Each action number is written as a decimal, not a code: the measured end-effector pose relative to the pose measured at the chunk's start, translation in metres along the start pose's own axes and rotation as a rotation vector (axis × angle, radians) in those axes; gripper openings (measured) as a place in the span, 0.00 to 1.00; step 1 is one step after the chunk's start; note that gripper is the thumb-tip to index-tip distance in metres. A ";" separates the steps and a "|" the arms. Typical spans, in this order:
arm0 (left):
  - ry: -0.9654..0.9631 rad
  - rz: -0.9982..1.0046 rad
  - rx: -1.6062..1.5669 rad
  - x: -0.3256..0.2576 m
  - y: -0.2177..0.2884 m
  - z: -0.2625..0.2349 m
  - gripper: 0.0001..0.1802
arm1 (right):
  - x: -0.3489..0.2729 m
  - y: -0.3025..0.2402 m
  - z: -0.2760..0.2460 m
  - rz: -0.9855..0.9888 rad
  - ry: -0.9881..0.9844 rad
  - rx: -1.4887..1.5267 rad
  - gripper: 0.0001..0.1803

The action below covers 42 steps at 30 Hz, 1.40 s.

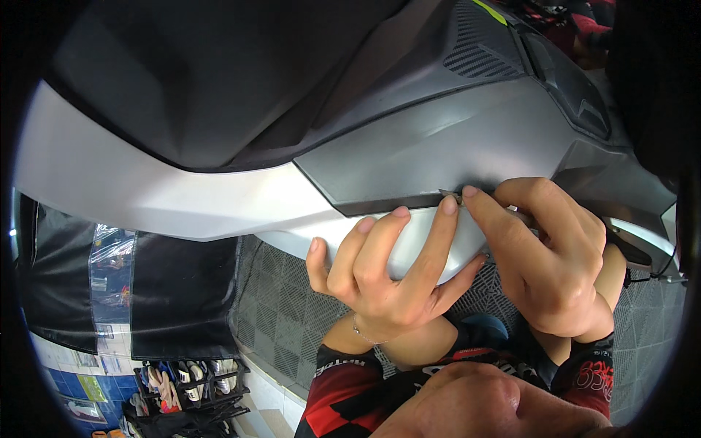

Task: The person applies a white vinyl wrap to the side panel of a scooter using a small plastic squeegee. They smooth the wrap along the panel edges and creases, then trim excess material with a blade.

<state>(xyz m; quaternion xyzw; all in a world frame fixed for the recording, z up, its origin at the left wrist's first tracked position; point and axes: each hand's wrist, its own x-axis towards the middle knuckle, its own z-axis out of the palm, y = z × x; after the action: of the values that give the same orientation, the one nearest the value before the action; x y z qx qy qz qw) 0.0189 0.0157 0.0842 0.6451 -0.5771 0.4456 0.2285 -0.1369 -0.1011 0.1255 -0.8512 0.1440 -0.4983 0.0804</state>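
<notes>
A scooter or motorcycle body fills the upper view, with a dark grey side panel [431, 146] above a silver lower panel [277, 197]. My left hand [394, 292] lies against the silver panel's rounded lower part, fingers spread, thumb by its underside. Its index fingertip touches the seam below the grey panel. My right hand [548, 255] is closed around a small tool, mostly hidden by the fingers. Only a thin pointed blade tip [448, 194] shows, lying at the seam beside the left index fingertip. The right index finger presses close behind that tip.
A black seat [219, 73] covers the top left. Carbon-patterned trim [482, 55] lies at upper right. Below left are a black curtain [182, 292] with a clear strip and a black rack [193, 387] holding gloves. Grey textured mats [281, 314] cover the floor.
</notes>
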 end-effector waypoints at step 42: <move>0.062 -0.115 0.017 -0.002 0.007 0.003 0.47 | 0.010 -0.009 0.005 -0.064 -0.055 -0.006 0.22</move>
<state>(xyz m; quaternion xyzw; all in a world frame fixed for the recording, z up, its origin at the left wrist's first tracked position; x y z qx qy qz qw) 0.0131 0.0121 0.0796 0.6649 -0.5278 0.4567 0.2660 -0.1267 -0.0954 0.1336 -0.8688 0.1160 -0.4769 0.0659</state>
